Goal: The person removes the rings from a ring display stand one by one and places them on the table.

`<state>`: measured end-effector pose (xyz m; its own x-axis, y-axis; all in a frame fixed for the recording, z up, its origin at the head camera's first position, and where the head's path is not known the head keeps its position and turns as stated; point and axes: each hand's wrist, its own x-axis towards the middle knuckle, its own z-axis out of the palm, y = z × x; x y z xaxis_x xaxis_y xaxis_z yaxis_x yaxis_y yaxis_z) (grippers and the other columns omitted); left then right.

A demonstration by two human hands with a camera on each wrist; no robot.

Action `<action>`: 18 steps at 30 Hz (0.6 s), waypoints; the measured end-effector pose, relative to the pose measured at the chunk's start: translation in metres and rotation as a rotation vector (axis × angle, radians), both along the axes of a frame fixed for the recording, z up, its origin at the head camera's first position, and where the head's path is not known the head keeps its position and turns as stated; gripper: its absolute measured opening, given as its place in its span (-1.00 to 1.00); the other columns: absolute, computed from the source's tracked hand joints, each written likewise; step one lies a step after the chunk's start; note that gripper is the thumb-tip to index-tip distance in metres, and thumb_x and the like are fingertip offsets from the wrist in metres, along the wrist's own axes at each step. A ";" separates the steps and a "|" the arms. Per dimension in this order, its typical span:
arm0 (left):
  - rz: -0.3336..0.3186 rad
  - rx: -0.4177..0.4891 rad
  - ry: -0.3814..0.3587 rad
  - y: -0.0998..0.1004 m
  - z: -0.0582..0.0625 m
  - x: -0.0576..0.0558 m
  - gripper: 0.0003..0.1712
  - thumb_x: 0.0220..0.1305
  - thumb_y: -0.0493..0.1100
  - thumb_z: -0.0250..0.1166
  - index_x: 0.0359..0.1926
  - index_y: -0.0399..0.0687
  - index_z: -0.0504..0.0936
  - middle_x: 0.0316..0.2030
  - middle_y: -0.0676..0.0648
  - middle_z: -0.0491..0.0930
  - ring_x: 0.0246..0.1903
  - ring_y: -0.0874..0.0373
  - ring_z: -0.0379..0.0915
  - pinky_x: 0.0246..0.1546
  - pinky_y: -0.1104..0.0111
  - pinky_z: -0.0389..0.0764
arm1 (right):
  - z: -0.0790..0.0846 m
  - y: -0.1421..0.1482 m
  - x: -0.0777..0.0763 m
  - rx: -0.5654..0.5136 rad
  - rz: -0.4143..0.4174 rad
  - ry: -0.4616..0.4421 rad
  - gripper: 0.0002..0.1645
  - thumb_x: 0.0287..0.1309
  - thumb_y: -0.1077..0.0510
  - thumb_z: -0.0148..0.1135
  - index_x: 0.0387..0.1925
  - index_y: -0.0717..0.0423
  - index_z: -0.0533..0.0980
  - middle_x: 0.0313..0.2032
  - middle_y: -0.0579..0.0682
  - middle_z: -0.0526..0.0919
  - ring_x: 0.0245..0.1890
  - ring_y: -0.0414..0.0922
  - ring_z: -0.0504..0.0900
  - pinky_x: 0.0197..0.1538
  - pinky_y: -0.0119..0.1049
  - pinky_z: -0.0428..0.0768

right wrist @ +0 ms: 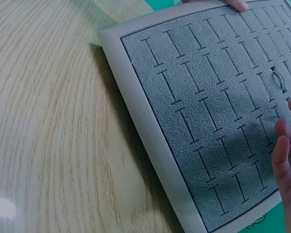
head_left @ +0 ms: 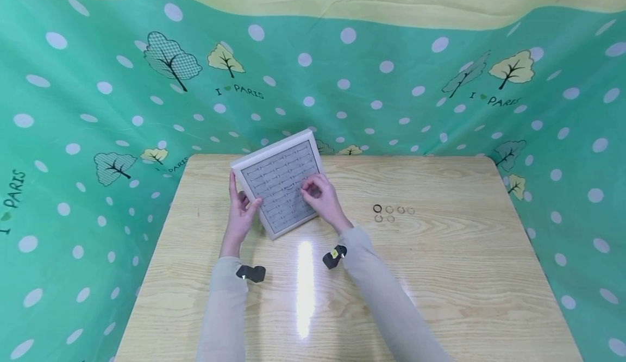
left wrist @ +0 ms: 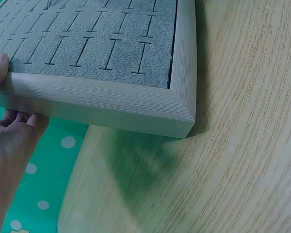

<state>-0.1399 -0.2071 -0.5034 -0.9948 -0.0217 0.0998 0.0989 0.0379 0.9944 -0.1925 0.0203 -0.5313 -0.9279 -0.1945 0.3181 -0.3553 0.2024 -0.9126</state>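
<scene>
My left hand [head_left: 240,215] grips the left side of a ring display tray [head_left: 317,158], thumb on the top of the frame and fingers underneath, holding it tilted. Its pale frame surrounds a grey plush pad [right wrist: 184,80] cut with rows of short slots. One small ring [right wrist: 279,79] stands in a slot near the middle of the pad. Close to that ring is my right hand [head_left: 323,196], thumb and forefinger brought together at the pad's surface. Anything between those fingertips is hidden; in the right wrist view they run off the right edge.
To the right on the wooden table [head_left: 440,275] lie a dark ring [head_left: 377,208] and several thin pale rings [head_left: 389,209] in two short rows. A green dotted cloth [head_left: 342,68] hangs behind the table and along its sides. Light glares on the tabletop before the tray.
</scene>
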 end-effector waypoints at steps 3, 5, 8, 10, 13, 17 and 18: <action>-0.002 0.008 0.005 0.000 -0.001 0.000 0.13 0.31 -0.47 0.12 0.51 0.24 -0.47 0.15 -0.38 0.35 0.03 0.07 0.42 0.06 0.39 0.55 | 0.003 0.002 0.004 -0.014 -0.012 -0.011 -0.86 0.04 0.46 0.32 -0.34 0.31 0.53 -0.21 0.18 0.51 -0.31 0.07 0.55 -0.35 -0.30 0.57; -0.005 0.013 0.006 -0.001 -0.004 -0.002 0.13 0.31 -0.47 0.12 0.51 0.26 -0.47 0.15 -0.37 0.34 0.04 0.06 0.41 0.06 0.38 0.55 | 0.012 0.005 0.010 -0.017 -0.019 -0.018 -0.87 0.04 0.48 0.29 -0.34 0.36 0.52 -0.21 0.22 0.51 -0.31 0.11 0.54 -0.35 -0.30 0.55; -0.006 0.027 -0.004 -0.004 -0.013 -0.005 0.14 0.32 -0.45 0.12 0.50 0.37 -0.46 0.16 -0.35 0.33 0.06 0.05 0.40 0.07 0.38 0.55 | 0.026 0.010 0.020 -0.025 -0.026 -0.038 -0.89 0.05 0.50 0.25 -0.34 0.44 0.50 -0.21 0.29 0.50 -0.30 0.18 0.52 -0.34 -0.28 0.55; -0.002 0.033 -0.006 -0.006 -0.020 -0.008 0.14 0.32 -0.43 0.13 0.50 0.44 -0.44 0.16 -0.33 0.34 0.06 0.04 0.40 0.07 0.37 0.55 | 0.034 0.013 0.026 -0.029 -0.033 -0.044 -0.90 0.05 0.52 0.23 -0.34 0.46 0.48 -0.22 0.31 0.48 -0.30 0.21 0.51 -0.34 -0.28 0.55; 0.007 0.028 0.001 -0.007 -0.026 -0.009 0.15 0.32 -0.39 0.15 0.48 0.54 -0.42 0.17 -0.30 0.35 0.07 0.03 0.41 0.07 0.35 0.55 | 0.035 0.019 0.028 -0.030 -0.045 -0.060 -0.90 0.05 0.53 0.22 -0.34 0.47 0.48 -0.20 0.32 0.48 -0.28 0.23 0.51 -0.33 -0.26 0.56; 0.014 0.007 0.013 -0.007 -0.028 -0.009 0.14 0.32 -0.37 0.16 0.47 0.63 -0.38 0.16 -0.28 0.37 0.07 0.02 0.42 0.08 0.31 0.55 | 0.034 0.026 0.030 -0.030 -0.058 -0.082 -0.90 0.05 0.53 0.21 -0.33 0.47 0.49 -0.15 0.33 0.48 -0.28 0.17 0.52 -0.32 -0.28 0.54; 0.014 0.005 0.013 -0.007 -0.028 -0.009 0.14 0.33 -0.37 0.17 0.46 0.65 -0.38 0.16 -0.28 0.37 0.07 0.01 0.42 0.08 0.31 0.55 | 0.033 0.028 0.030 -0.033 -0.062 -0.086 -0.89 0.06 0.53 0.21 -0.32 0.47 0.50 -0.15 0.33 0.48 -0.27 0.16 0.52 -0.31 -0.27 0.54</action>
